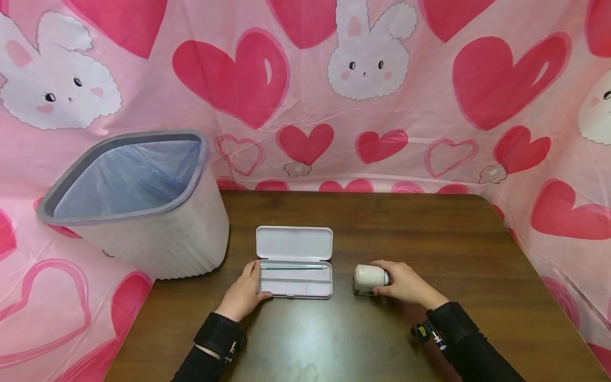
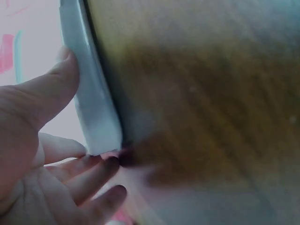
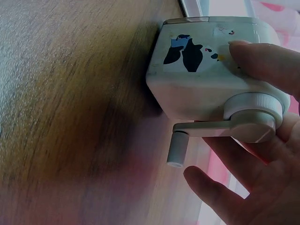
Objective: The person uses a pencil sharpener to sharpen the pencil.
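A white pencil case (image 1: 282, 288) lies with its lid (image 1: 294, 244) tipped back on the table. In its rear compartment is a slim pencil (image 1: 293, 267); a front compartment has a divider. My left hand (image 1: 244, 292) holds the case by its left end, thumb at the front edge, as the case's side (image 2: 93, 93) shows in the left wrist view. To the right of the case, my right hand (image 1: 406, 284) grips a white hand-crank pencil sharpener (image 1: 369, 277) between thumb and fingers. Dark penguin-like pictures decorate the sharpener, and its crank (image 3: 201, 128) faces my palm.
A tall white trash bin (image 1: 157, 244) lined with a bluish bag stands at the table's left rear corner. The brown wooden table (image 1: 420, 228) ends at a pink cloth backdrop (image 1: 305, 111) printed with hearts and rabbits.
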`<state>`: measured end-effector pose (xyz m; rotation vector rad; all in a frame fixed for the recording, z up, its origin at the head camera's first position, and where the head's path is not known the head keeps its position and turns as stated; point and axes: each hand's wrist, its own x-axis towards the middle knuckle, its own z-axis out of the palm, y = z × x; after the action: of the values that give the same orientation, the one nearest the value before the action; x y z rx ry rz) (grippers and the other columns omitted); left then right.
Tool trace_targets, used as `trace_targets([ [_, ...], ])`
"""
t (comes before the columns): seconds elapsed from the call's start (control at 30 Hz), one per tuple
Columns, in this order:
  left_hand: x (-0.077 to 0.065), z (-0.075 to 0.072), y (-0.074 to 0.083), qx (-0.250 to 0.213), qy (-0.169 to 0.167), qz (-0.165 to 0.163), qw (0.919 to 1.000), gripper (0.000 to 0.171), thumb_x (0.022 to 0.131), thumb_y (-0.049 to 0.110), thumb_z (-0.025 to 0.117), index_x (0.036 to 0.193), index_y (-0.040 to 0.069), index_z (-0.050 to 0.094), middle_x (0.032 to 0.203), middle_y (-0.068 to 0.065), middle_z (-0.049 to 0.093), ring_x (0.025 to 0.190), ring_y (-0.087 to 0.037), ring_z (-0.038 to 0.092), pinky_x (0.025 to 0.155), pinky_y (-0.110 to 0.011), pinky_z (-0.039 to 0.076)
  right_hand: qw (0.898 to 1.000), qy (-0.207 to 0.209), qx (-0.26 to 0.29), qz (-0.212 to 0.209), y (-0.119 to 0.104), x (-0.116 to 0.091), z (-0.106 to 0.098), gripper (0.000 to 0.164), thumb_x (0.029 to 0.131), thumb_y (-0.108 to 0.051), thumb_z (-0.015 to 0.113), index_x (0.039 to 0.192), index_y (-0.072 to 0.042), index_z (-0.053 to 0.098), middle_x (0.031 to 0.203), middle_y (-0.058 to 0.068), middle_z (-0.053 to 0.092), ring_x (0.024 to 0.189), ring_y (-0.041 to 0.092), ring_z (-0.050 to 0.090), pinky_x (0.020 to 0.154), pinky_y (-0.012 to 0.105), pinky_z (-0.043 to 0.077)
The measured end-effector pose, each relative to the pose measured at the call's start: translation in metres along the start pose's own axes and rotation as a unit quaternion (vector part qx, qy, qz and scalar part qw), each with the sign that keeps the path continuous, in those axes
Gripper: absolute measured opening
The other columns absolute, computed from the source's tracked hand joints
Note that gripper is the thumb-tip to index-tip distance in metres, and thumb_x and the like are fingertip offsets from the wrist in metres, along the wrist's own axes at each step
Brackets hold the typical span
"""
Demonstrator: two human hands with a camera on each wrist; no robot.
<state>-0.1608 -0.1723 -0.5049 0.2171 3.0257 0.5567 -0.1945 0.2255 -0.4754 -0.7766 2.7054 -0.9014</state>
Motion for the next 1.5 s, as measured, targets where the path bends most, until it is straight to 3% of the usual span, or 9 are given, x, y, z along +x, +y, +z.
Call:
trace_targets([
  [0.13, 0.005, -0.005, 0.008, 0.024, 0.039, 0.013, 0.9989, 0.093, 0.071, 0.039, 0.081, 0.140, -0.008, 0.038, 0.135, -0.026, 0.043, 0.123, -0.042, 0.045, 0.097, -0.055, 0.040, 1.000, 0.001, 0.006, 0.005, 0.000, -0.001, -0.001, 0.059, 0.076, -0.023, 0.079, 0.127, -0.005, 0.056, 0.109, 0.006, 0.064, 0.088, 0.016, 0.059, 0.071, 0.034, 0.048],
  [0.23, 0.016, -0.009, 0.017, 0.065, 0.091, 0.059, 0.9920, 0.078, 0.070, 0.039, 0.081, 0.130, -0.001, 0.053, 0.123, -0.018, 0.055, 0.116, -0.036, 0.051, 0.094, -0.053, 0.042, 1.000, 0.005, 0.007, 0.008, 0.001, -0.001, -0.002, 0.058, 0.076, -0.023, 0.079, 0.126, -0.006, 0.056, 0.108, 0.006, 0.065, 0.088, 0.016, 0.059, 0.071, 0.035, 0.048],
  [0.43, 0.044, -0.007, 0.034, 0.151, 0.142, 0.195, 0.9588, 0.019, 0.073, 0.015, 0.081, 0.087, 0.011, 0.070, 0.078, -0.002, 0.061, 0.073, -0.020, 0.062, 0.061, -0.035, 0.050, 1.000, 0.000, 0.015, 0.004, 0.001, -0.001, 0.000, 0.059, 0.076, -0.024, 0.079, 0.126, -0.004, 0.056, 0.108, 0.007, 0.065, 0.088, 0.017, 0.059, 0.072, 0.036, 0.048],
  [0.63, 0.052, 0.003, 0.041, 0.214, 0.163, 0.223, 0.9370, 0.010, 0.069, 0.006, 0.076, 0.067, 0.012, 0.068, 0.063, -0.001, 0.057, 0.059, -0.020, 0.058, 0.045, -0.036, 0.045, 1.000, -0.006, 0.014, 0.002, 0.000, 0.003, 0.002, 0.061, 0.075, -0.025, 0.080, 0.126, -0.003, 0.056, 0.107, 0.006, 0.065, 0.086, 0.015, 0.059, 0.070, 0.033, 0.047],
  [0.9, 0.055, 0.019, 0.044, 0.228, 0.146, 0.223, 0.9364, 0.011, 0.077, -0.002, 0.067, 0.073, 0.009, 0.070, 0.065, -0.005, 0.056, 0.060, -0.019, 0.058, 0.048, -0.032, 0.048, 1.000, -0.004, -0.015, 0.022, -0.005, 0.003, 0.000, 0.064, 0.071, -0.026, 0.082, 0.126, -0.003, 0.058, 0.109, 0.007, 0.065, 0.088, 0.017, 0.059, 0.071, 0.036, 0.048],
  [1.07, 0.058, 0.021, 0.042, 0.252, 0.150, 0.255, 0.9216, 0.010, 0.076, -0.003, 0.069, 0.075, 0.007, 0.070, 0.066, -0.004, 0.055, 0.061, -0.017, 0.057, 0.051, -0.029, 0.049, 0.996, 0.021, -0.071, 0.053, -0.015, 0.006, -0.001, 0.067, 0.067, -0.034, 0.084, 0.125, -0.010, 0.061, 0.110, 0.005, 0.066, 0.088, 0.018, 0.060, 0.067, 0.039, 0.048],
  [1.23, 0.057, 0.021, 0.039, 0.265, 0.153, 0.280, 0.9100, 0.008, 0.077, -0.003, 0.067, 0.077, 0.005, 0.067, 0.068, -0.004, 0.053, 0.063, -0.018, 0.055, 0.049, -0.029, 0.049, 0.996, 0.025, -0.068, 0.050, -0.020, 0.005, -0.001, 0.066, 0.067, -0.035, 0.085, 0.124, -0.010, 0.062, 0.108, 0.004, 0.066, 0.084, 0.016, 0.059, 0.065, 0.035, 0.047],
  [1.4, 0.052, 0.011, 0.046, 0.239, 0.159, 0.275, 0.9176, 0.009, 0.080, -0.004, 0.065, 0.083, 0.004, 0.061, 0.078, -0.006, 0.052, 0.072, -0.020, 0.053, 0.053, -0.029, 0.050, 0.999, 0.039, -0.012, 0.019, -0.019, 0.001, -0.004, 0.059, 0.071, -0.031, 0.083, 0.122, -0.009, 0.063, 0.109, 0.004, 0.066, 0.085, 0.014, 0.058, 0.068, 0.033, 0.048],
  [1.5, 0.050, 0.004, 0.057, 0.213, 0.150, 0.284, 0.9229, 0.011, 0.082, -0.006, 0.063, 0.087, 0.003, 0.058, 0.083, -0.007, 0.051, 0.078, -0.021, 0.051, 0.062, -0.028, 0.051, 0.999, 0.045, -0.013, -0.012, -0.017, 0.002, -0.008, 0.050, 0.073, -0.027, 0.082, 0.117, -0.010, 0.066, 0.106, 0.002, 0.067, 0.086, 0.013, 0.059, 0.070, 0.033, 0.049],
])
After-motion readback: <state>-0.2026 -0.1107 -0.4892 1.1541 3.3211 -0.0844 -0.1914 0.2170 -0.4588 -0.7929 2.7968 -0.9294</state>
